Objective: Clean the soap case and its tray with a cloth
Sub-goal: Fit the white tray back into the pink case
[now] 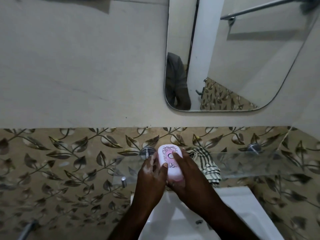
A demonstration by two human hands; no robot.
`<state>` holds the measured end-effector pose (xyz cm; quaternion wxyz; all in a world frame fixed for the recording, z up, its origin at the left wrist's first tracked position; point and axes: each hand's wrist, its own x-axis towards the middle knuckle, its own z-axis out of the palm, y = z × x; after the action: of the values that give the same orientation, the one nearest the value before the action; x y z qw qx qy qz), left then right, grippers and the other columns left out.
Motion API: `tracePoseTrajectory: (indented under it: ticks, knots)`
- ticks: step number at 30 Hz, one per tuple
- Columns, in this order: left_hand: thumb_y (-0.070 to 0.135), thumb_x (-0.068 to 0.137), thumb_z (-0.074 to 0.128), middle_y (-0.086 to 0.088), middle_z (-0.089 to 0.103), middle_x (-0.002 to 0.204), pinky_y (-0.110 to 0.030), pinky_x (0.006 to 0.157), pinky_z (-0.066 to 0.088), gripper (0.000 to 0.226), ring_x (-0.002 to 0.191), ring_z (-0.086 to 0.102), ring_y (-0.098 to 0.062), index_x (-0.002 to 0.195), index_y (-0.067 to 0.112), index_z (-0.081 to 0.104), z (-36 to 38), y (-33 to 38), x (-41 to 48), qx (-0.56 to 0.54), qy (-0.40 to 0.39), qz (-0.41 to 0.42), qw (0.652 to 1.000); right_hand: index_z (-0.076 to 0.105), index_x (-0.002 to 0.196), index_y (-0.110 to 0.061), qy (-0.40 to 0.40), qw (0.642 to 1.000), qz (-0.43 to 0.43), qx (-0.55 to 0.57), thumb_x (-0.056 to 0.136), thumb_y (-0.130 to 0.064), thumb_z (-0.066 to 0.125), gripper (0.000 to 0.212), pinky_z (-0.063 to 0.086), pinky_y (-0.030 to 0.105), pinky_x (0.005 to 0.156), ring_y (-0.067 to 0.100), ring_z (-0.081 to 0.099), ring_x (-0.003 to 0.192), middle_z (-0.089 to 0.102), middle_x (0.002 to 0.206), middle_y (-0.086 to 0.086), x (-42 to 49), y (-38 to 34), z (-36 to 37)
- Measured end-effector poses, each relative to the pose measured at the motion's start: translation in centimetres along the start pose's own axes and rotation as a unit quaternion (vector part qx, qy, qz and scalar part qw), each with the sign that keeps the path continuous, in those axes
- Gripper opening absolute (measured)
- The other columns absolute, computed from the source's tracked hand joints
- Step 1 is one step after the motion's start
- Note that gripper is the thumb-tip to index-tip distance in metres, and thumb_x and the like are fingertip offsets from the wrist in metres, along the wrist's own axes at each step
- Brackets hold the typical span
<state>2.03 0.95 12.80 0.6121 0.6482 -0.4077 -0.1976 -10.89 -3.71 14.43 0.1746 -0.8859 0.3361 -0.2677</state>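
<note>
The soap case [170,160], white and pink with a dark scroll pattern on its lid, is held in both hands in front of the leaf-patterned wall, above the far edge of the white sink [239,201]. The left grip [152,172] wraps the case's left side with the thumb laid across the lid. The right grip [187,170] cups the near end from beneath, one finger pressing by the round mark on top. Both are closed round it. I cannot tell whether its far end rests on the glass shelf [259,163]. The lid looks shut, so the tray is hidden.

The checked cloth [206,163] lies bunched on the shelf just right of the case, one end drooping over the near edge.

If the case is wet or soapy, it could slip into the sink when one hand lets go to reach for the cloth. Prying the lid could spill the tray. A careless tug might drag the cloth off the shelf.
</note>
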Motion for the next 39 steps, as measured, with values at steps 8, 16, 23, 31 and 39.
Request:
tracePoseTrajectory:
  ticks: [8,16,23,31,39]
  knots:
    - [0.020,0.088,0.068,-0.004,0.059,0.131,-0.022,0.104,0.041,0.050,0.120,0.055,-0.015,0.134,0.011,0.053,0.3,-0.4,-0.3,0.035,0.029,0.035,0.998,0.026,0.151,-0.013,0.036,0.988,0.121,-0.085,0.081,-0.057,0.065,0.092,0.011,0.032,0.121,0.020,0.014,0.149,0.019,0.161,0.008,-1.2,4.6,-0.8]
    - [0.030,0.085,0.062,-0.015,0.056,0.134,-0.028,0.106,0.036,0.058,0.125,0.052,-0.028,0.136,0.004,0.050,1.0,-0.5,-0.6,0.116,0.003,0.074,0.990,0.060,0.130,-0.009,0.059,0.979,0.018,-0.193,0.073,-0.029,0.079,0.063,0.035,0.058,0.108,0.042,0.045,0.133,0.052,0.141,0.020,-2.7,6.1,0.3]
    - [0.010,0.085,0.066,-0.018,0.061,0.124,-0.031,0.101,0.045,0.043,0.117,0.059,-0.025,0.126,-0.002,0.057,0.6,1.3,-2.3,0.124,0.060,0.189,0.972,0.069,0.115,-0.004,0.082,0.985,-0.021,-0.153,0.054,0.009,0.070,0.062,0.049,0.053,0.097,0.041,0.060,0.115,0.065,0.125,0.019,-2.7,6.4,-1.1]
    - [0.030,0.083,0.064,0.014,0.069,0.110,-0.018,0.082,0.052,0.035,0.097,0.068,-0.009,0.115,0.018,0.064,3.4,2.4,-9.7,-0.077,-0.012,0.210,0.975,0.071,0.090,-0.032,0.152,0.948,0.114,0.253,0.088,-0.016,0.070,0.016,0.058,0.027,0.069,0.010,0.072,0.081,0.076,0.087,-0.006,-5.1,6.3,-9.2]
    - [0.019,0.076,0.068,-0.016,0.072,0.107,-0.039,0.080,0.057,0.039,0.091,0.070,-0.026,0.112,0.004,0.066,10.8,3.6,-11.4,-0.380,-0.263,-0.244,0.853,0.067,0.102,0.002,0.113,0.838,0.273,0.459,0.091,-0.012,0.061,0.018,0.059,0.036,0.073,0.038,0.070,0.092,0.073,0.098,0.025,-11.1,9.4,-11.4]
